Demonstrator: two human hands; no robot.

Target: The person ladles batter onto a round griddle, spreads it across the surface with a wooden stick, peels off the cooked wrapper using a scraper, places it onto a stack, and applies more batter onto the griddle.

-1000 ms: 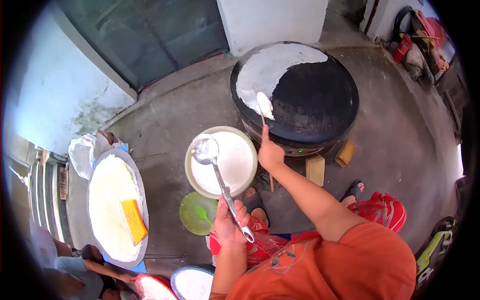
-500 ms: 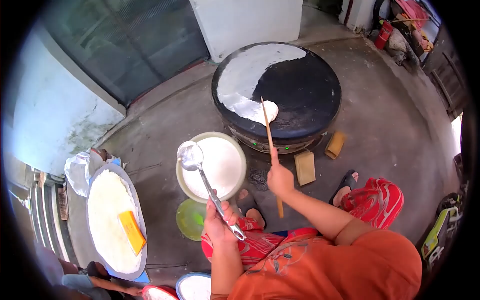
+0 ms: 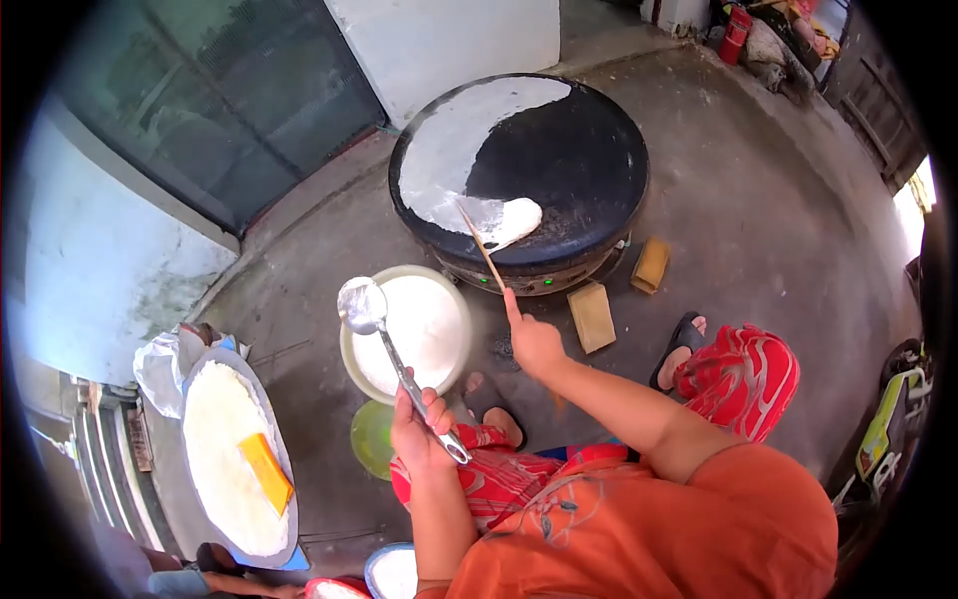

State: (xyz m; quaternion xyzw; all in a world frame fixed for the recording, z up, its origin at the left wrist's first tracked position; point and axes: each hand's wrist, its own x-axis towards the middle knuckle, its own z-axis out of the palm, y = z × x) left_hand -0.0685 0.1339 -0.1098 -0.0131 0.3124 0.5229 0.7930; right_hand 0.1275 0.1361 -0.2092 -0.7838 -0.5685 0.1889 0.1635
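Note:
My left hand (image 3: 421,436) is closed around the handle of a metal ladle (image 3: 363,304), whose bowl, smeared with white batter, is over the left rim of a tub of white batter (image 3: 424,334). My right hand (image 3: 537,344) grips a thin wooden stick (image 3: 481,246). The stick's far end lies over the front left part of a round black griddle (image 3: 569,150). A white layer (image 3: 449,130) covers the griddle's left and back left side. Just right of the stick sits a thick white lump of batter (image 3: 521,218).
On the left, a large round tray (image 3: 282,439) bears white sheets and a yellow object (image 3: 265,472). A green bowl (image 3: 372,441) sits below the tub. Two tan blocks (image 3: 592,317) lie by the griddle. Part of another person's arm (image 3: 244,585) shows at the bottom left, near a red basin (image 3: 334,589).
The white lump has moved rightward along the griddle's front, and the white layer now reaches further there. The stick has changed its tilt. The whole view has shifted, with the griddle further left.

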